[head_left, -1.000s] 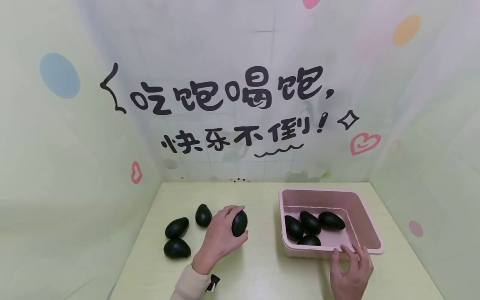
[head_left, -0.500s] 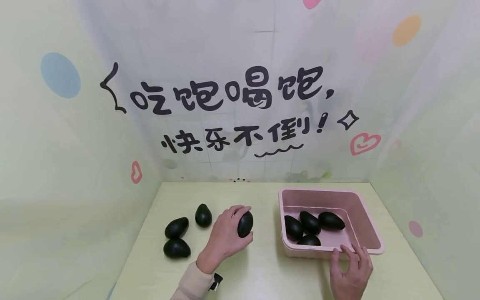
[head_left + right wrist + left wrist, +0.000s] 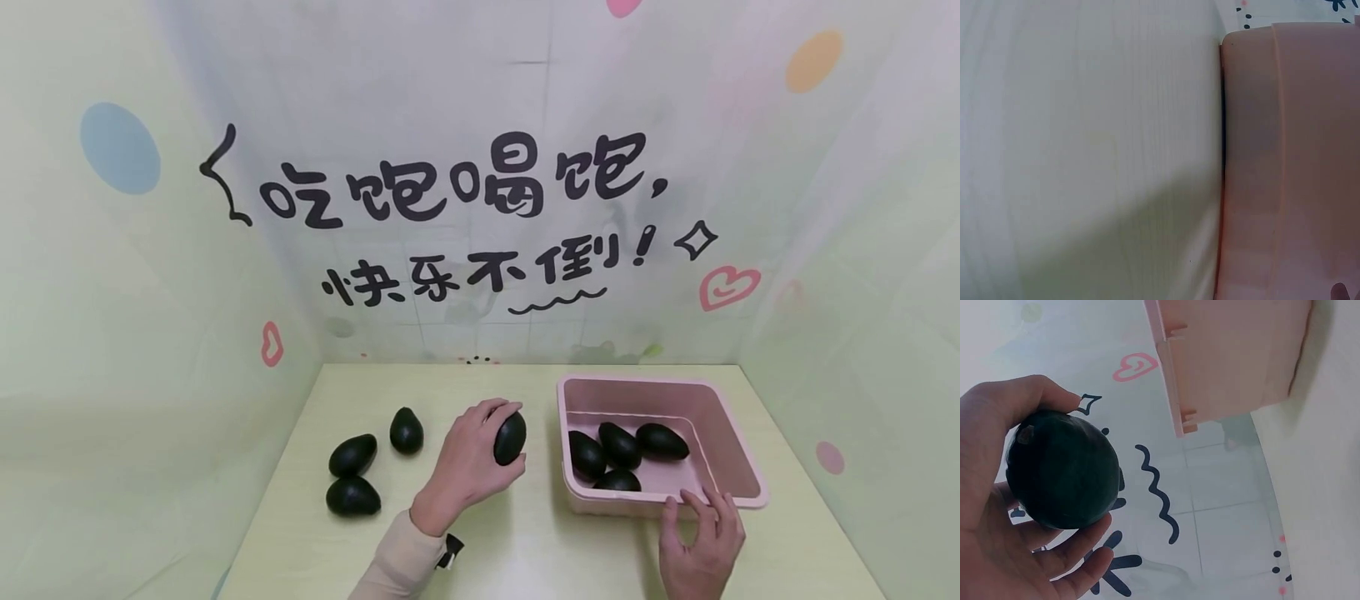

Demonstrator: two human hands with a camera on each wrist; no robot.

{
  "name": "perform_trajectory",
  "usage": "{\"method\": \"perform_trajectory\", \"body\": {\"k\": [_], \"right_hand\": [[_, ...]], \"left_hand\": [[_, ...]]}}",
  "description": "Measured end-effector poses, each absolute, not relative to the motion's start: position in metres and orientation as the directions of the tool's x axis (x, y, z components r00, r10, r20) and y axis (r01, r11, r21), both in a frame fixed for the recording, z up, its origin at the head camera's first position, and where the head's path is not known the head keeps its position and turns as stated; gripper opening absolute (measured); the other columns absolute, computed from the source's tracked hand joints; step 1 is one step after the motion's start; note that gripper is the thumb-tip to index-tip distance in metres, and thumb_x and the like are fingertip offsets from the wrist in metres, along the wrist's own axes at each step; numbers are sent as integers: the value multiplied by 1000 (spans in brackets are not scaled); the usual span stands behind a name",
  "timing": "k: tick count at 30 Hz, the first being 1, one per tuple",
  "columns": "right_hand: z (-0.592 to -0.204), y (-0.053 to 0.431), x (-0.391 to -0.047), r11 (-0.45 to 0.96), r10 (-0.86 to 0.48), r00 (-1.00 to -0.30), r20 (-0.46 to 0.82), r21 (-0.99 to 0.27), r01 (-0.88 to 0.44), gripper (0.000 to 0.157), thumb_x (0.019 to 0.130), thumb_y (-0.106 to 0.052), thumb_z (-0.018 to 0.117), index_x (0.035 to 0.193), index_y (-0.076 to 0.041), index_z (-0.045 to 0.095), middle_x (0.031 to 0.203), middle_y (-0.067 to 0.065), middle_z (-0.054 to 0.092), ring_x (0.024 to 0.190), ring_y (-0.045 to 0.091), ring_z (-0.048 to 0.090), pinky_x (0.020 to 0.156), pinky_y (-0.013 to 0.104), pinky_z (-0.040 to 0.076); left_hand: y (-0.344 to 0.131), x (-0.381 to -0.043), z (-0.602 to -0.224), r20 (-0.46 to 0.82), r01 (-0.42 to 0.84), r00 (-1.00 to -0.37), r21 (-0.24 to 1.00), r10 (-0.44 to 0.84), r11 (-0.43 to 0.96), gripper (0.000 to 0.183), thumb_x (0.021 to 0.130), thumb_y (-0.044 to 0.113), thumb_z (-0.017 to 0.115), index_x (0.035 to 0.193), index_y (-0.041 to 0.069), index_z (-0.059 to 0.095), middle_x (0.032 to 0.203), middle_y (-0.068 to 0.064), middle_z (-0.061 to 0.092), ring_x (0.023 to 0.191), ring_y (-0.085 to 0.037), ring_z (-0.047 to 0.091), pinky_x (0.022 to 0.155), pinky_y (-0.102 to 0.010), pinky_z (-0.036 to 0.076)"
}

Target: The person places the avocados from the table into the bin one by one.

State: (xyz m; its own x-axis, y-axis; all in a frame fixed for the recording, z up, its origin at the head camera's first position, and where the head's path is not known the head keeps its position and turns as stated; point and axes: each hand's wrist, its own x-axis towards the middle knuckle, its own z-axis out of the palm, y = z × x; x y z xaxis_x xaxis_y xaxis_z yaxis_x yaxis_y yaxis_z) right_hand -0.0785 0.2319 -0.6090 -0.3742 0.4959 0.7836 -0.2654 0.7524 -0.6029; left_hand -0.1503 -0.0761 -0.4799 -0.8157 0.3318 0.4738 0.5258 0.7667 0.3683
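- We see the L hand (image 3: 471, 457) holding the held avo (image 3: 511, 439) (avocado) above the surface (image 3: 525, 542), approx. mid-width; fingers (image 3: 1088, 544) curl round it w/ thumb opposite, prob. b/c smooth skin needs an opposed grip.
- R hand (image 3: 701, 546): fingers spread, tips at the near rim of the pink bin (image 3: 727, 442), prob. to steady it; we can't tell if they pinch.
- Pink bin sits by the surface's R edge, w/ at least four binned avos (image 3: 662, 442), prob. kept from rolling by its walls. Three loose avos (image 3: 407, 432) lie near the L edge.
- Only L wrist view gives us tabs (image 3: 1179, 331) under the rim; R wrist view: outer wall & one fingertip (image 3: 1340, 292), no avos.
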Motion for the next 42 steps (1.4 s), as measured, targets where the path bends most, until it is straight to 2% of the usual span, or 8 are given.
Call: {"method": "perform_trajectory", "body": {"k": [9,21,30,42], "right_hand": [[-606,230,-80,754,491,-340,802,-587,-296,34,91,-24,73,95,11,71,117,35,67,139,36,54,126,34,30],[-607,232,-81,763,480,-352,803,-581,-284,36,92,-26,72,96,10,72,119,34,67,136,41,54,126,33,30],[-607,232,-80,763,476,-351,806,-577,-290,35,92,-25,72,96,10,72,118,34,67,138,36,54,126,32,31],[-607,232,-79,764,475,-353,806,-577,-289,37,93,-27,71,97,10,72,120,33,67,138,33,53,126,31,30]], "left_hand": [[-62,-153,-473,483,553,-802,379,351,742,64,79,34,86,138,20,70,133,-5,69,109,-27,71,85,-43,61],[-46,-162,-474,465,561,-805,394,368,728,63,80,33,83,140,20,68,134,-5,69,109,-25,71,85,-41,60],[-28,-161,-470,465,612,-773,369,431,699,60,82,32,82,140,20,68,133,-4,69,107,-23,71,84,-37,60],[-1,-175,-473,380,618,-785,432,489,656,66,84,36,80,146,22,63,140,-3,66,115,-22,68,91,-34,59]]}}
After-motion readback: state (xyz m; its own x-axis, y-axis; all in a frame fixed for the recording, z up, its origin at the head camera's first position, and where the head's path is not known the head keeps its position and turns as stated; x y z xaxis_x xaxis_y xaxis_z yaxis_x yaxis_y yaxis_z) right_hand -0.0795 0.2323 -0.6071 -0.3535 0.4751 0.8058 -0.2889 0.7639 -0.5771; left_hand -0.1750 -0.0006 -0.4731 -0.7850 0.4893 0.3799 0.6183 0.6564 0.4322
